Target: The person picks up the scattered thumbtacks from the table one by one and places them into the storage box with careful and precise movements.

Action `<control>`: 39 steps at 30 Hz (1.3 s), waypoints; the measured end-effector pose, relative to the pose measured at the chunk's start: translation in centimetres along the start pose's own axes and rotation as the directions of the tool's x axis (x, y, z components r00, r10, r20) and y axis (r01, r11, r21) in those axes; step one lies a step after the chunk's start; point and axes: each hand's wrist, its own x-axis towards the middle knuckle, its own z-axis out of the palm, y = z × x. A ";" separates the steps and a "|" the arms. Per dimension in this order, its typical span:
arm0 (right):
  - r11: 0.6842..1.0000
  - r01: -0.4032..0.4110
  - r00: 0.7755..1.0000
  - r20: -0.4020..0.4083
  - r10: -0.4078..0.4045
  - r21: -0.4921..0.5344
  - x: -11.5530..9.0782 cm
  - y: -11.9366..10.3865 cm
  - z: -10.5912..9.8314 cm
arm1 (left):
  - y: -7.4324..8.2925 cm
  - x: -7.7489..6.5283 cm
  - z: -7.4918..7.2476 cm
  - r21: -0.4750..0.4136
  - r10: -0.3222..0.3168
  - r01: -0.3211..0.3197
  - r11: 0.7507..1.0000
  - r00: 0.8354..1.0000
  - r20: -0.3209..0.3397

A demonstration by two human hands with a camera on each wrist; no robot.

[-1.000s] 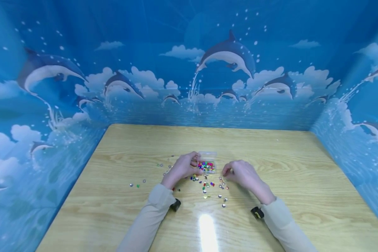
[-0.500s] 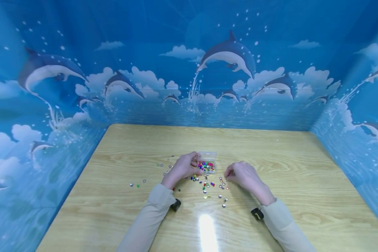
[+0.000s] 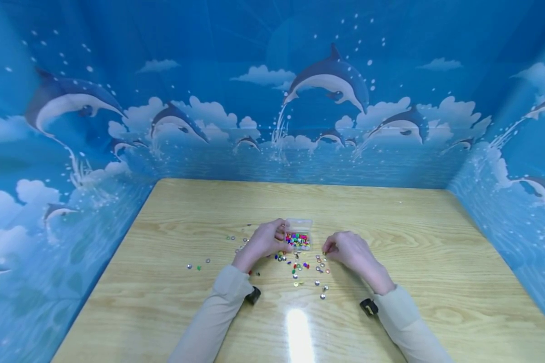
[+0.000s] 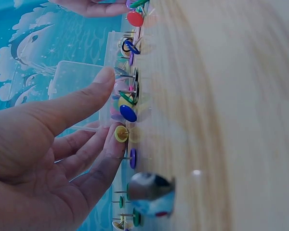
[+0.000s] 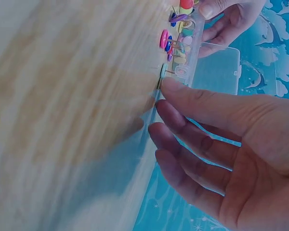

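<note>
A small clear plastic box (image 3: pixel 297 241) with its hinged lid (image 3: pixel 299 224) up is filled with multicoloured thumbtacks. My left hand (image 3: pixel 264 239) holds the box's left side, thumb toward the near edge and fingers curled behind. To the right of the box, my right hand (image 3: pixel 351 249) is low over the table. Its thumb and forefinger pinch a small gold-looking thumbtack (image 3: pixel 324 253); in the right wrist view the thumb largely hides the grip. Loose thumbtacks (image 3: pixel 317 283) lie between the hands. A blue thumbtack (image 4: pixel 128 113) and a yellow thumbtack (image 4: pixel 121 134) appear beside the left fingers.
More loose thumbtacks (image 3: pixel 189 266) are scattered left of the left forearm, some point up. The wooden table (image 3: pixel 390 212) meets a blue dolphin-print curtain (image 3: pixel 254 151) at its back and sides. A black wrist camera (image 3: pixel 369 307) sits on the right wrist.
My right hand first shifts slightly nearer and right, then lifts a little back with a thumbtack at its fingertips. The left hand and the box stay in place.
</note>
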 end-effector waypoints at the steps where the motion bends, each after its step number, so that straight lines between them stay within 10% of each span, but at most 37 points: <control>1: 1.000 0.004 1.000 0.002 -0.004 -0.001 0.0 0.0 0.0 | 0.0 0.0 0.0 0.001 0.000 0.000 1.000 1.000 0.000; 39: 0.997 0.051 0.983 -0.180 -0.040 0.058 2.1 -3.1 -0.5 | -0.1 -0.1 0.0 0.017 0.022 -0.022 1.000 1.000 0.003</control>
